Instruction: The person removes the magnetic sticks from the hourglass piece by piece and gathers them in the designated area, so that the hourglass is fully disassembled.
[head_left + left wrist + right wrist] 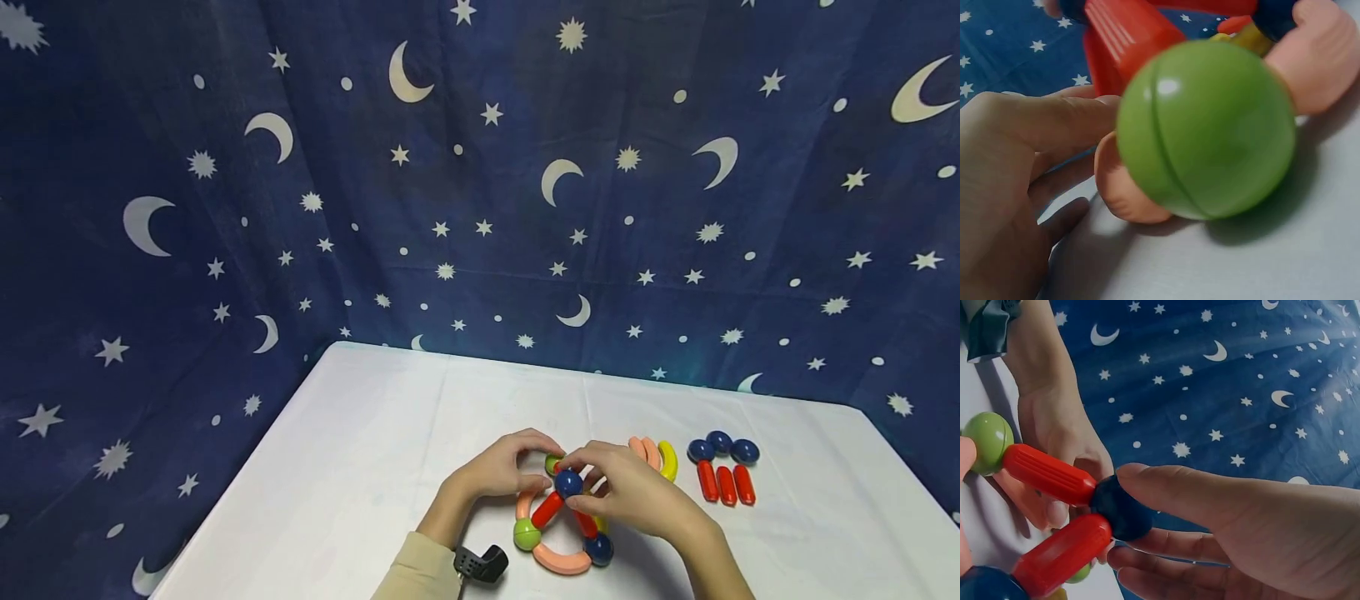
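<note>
A toy frame of balls and sticks stands on the table. Its ring joins a near green ball (527,534), a lower blue ball (598,549), pink curved sticks (561,561) and a yellow curved stick (601,523). Straight red sticks (547,509) lean up to a top blue ball (568,484). My right hand (637,492) pinches that top ball between thumb and fingers (1166,487). My left hand (498,468) curls about the far red stick (1101,65), beside the far green ball (552,463); its exact contact is partly hidden.
Right of the frame lie loose pink curved sticks (649,452) and a yellow curved stick (668,460). Farther right are three blue balls (719,442) and three red sticks (726,485). A black device (482,564) sits on the left wrist. A starry curtain (480,192) hangs behind the white table (360,467).
</note>
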### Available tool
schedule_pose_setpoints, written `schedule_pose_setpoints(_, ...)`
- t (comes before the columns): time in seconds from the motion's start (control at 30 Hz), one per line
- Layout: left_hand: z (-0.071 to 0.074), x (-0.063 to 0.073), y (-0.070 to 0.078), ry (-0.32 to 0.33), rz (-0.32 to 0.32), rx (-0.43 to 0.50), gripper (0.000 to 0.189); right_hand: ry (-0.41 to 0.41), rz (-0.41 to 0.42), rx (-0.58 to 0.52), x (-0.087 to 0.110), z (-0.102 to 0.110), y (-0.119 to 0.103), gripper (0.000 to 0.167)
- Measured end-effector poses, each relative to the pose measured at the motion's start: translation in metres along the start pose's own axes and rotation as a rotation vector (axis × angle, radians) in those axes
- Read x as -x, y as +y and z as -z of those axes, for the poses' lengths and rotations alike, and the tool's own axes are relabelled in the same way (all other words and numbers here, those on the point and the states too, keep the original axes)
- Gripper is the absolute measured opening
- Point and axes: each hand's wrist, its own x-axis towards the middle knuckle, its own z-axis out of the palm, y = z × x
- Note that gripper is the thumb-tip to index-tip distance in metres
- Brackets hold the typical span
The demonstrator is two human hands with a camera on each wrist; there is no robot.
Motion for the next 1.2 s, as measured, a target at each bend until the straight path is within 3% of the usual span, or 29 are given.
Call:
schedule_pose_setpoints(0.33,-0.002,0.000,-0.001,-0.042,0.047,-0.093,0.055,0.008,0.000,0.041,-0.002,-0.002,0.003,0.032)
schedule_pose_setpoints(0.43,-0.002,0.000,-0.001,-0.041,0.067,-0.099,0.054,0.007,0.009,0.032,-0.001,-0.001,0.004,0.032)
schedule_pose_setpoints(0.83,-0.003,0.000,-0.002,-0.026,0.039,-0.092,0.042,-0.018,0.032,0.020,0.001,0.004,0.004,0.032)
schedule_pose_setpoints(1.2,-0.006,-0.001,0.000,-0.017,0.068,-0.085,0.039,-0.057,0.013,-0.032,0.001,0.008,0.009,0.036)
